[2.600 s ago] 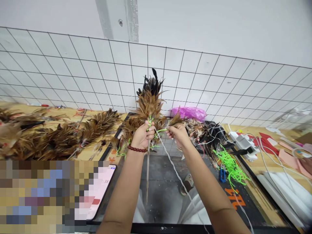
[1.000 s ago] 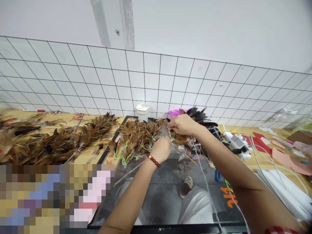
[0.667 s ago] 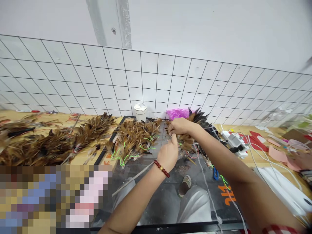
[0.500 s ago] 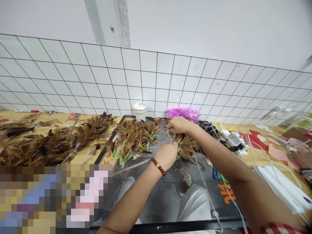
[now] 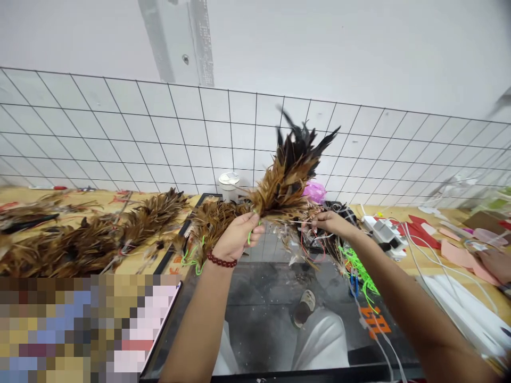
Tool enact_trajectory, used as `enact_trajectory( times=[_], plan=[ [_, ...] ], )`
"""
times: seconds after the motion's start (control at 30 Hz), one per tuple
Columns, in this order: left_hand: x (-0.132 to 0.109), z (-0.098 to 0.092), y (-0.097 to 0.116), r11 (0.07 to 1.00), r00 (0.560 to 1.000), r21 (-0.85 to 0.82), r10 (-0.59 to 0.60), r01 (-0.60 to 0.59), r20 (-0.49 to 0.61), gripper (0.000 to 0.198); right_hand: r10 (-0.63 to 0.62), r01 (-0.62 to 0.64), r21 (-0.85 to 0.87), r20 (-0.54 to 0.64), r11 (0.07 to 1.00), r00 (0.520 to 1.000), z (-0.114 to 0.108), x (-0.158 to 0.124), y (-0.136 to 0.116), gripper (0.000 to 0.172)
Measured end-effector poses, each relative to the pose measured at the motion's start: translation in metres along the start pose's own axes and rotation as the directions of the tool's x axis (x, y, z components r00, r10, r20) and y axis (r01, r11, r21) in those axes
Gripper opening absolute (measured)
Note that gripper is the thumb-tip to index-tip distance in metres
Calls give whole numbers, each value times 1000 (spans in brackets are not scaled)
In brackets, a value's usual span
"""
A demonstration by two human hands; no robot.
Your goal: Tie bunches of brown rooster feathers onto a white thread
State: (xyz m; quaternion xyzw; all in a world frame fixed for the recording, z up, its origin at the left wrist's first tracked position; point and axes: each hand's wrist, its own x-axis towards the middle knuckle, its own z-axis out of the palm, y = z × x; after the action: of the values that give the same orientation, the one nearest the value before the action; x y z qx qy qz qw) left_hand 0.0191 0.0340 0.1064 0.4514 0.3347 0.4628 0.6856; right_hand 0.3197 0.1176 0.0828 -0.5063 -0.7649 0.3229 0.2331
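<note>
One feather bundle (image 5: 285, 183), gripped at the base in the left hand (image 5: 237, 234), fingers curled fully closed, green tie (image 5: 250, 236) beside the fingers. Leans up and to the right above the dark panel (image 5: 263, 330) on the wooden tabletop (image 5: 139, 266), black tips highest, partly in front of the pink bag (image 5: 314, 192). At the right hand (image 5: 331, 222), fingertips drawn together near loose feather scraps (image 5: 287, 239); anything held between too small to tell. On the panel, brown feather pile (image 5: 213, 221) at left, bright green cords (image 5: 361, 271) and blue tool (image 5: 353, 283) at right. Behind that pile, lidded white cup (image 5: 228, 183).
</note>
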Motion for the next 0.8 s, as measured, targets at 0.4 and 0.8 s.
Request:
enact_trajectory(
  times=[0.4, 0.8],
  plan=[
    [19, -41, 1, 904, 954, -395, 42, -163, -298, 25, 21, -32, 132, 81, 991, 997, 92, -41, -6, 28],
    [20, -56, 3, 977, 837, -55, 146, -206, -527, 21, 80, -46, -167, 204, 985, 976, 153, 32, -39, 24]
  ],
)
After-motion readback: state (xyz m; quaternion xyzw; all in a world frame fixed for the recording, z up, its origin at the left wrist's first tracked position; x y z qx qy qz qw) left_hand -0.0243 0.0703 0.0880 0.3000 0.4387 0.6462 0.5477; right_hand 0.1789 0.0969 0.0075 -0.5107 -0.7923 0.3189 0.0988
